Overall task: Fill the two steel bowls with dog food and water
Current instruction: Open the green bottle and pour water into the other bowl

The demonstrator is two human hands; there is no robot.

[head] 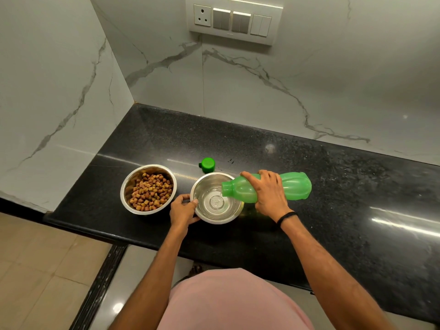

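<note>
Kibble fills one bowl; right hand grips bottle pouring water into the other bowl, left hand holding its rim.

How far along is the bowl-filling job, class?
Done: the left steel bowl holds brown kibble. In hand: the right hand tips the uncapped green plastic bottle, pouring water into the right steel bowl, steadied by the left hand. Left: finishing the pour; it looks shallow.

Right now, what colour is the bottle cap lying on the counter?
Green, matching the bottle; the cap shows best in the head view, behind the water bowl.
</note>
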